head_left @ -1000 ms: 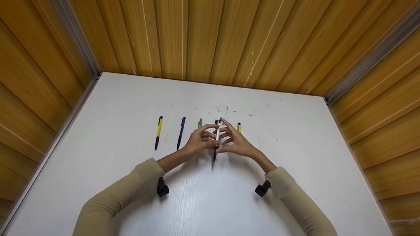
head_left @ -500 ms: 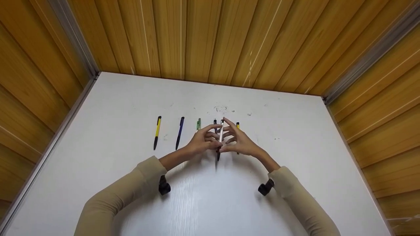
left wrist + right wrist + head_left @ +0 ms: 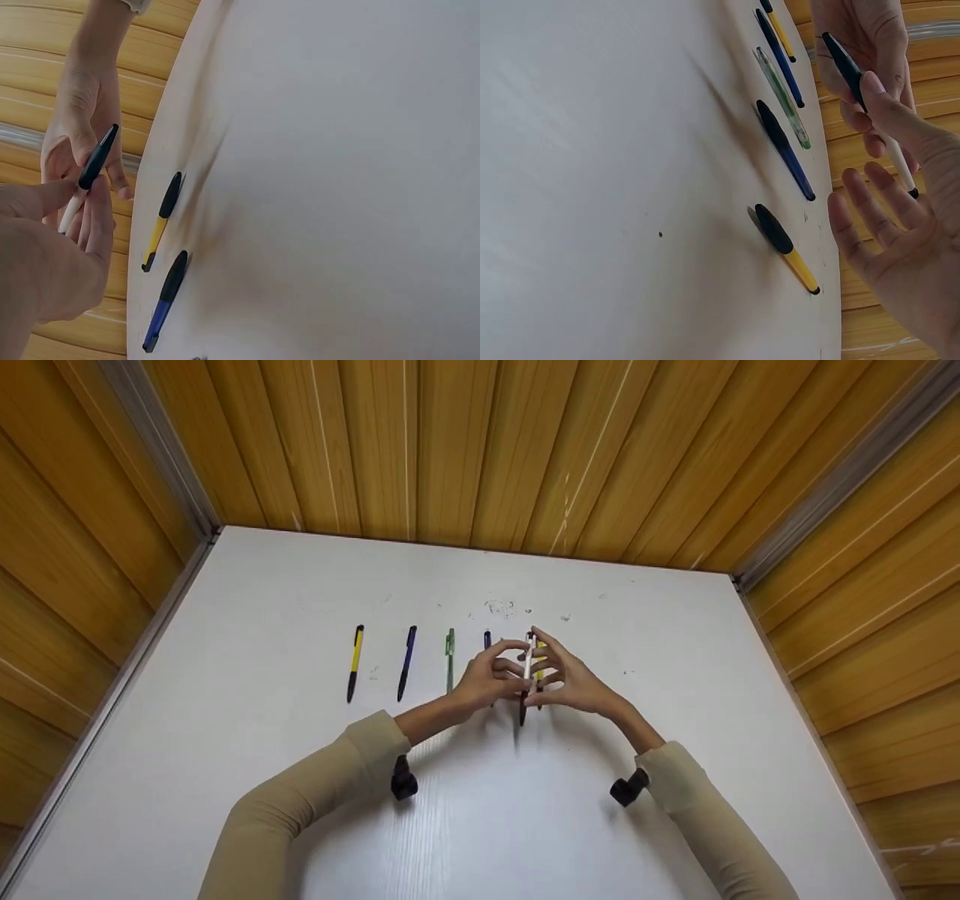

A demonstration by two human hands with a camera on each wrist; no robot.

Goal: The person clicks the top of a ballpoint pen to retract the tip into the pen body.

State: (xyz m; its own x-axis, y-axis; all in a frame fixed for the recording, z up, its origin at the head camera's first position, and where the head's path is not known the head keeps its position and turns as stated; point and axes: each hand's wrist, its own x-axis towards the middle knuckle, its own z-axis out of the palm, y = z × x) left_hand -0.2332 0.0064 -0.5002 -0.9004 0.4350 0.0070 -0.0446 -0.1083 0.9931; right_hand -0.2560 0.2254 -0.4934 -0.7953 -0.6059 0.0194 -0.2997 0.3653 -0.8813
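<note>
A white pen point(image 3: 527, 660) with a black grip is held raised over the table, between both hands, with its dark tip toward the person. My left hand point(image 3: 484, 682) pinches its middle between thumb and fingers, as the left wrist view shows of the pen point(image 3: 97, 159). My right hand point(image 3: 576, 684) has its thumb at the grip and its index finger at the top end; its other fingers are spread. Just beyond the hands, partly hidden, lie a yellow-and-black pen point(image 3: 799, 270) and a blue-and-black pen point(image 3: 795, 169).
To the left, spaced in a row on the white table point(image 3: 480, 825), lie a green clear pen point(image 3: 450, 649), another blue-and-black pen point(image 3: 407, 660) and another yellow-and-black pen point(image 3: 355, 660). Wood-look panels point(image 3: 450, 450) rise behind the table and at both sides.
Both hands have shifted to the right with the white pen, from over the right-hand blue pen toward the right-hand yellow one. More of the green pen shows.
</note>
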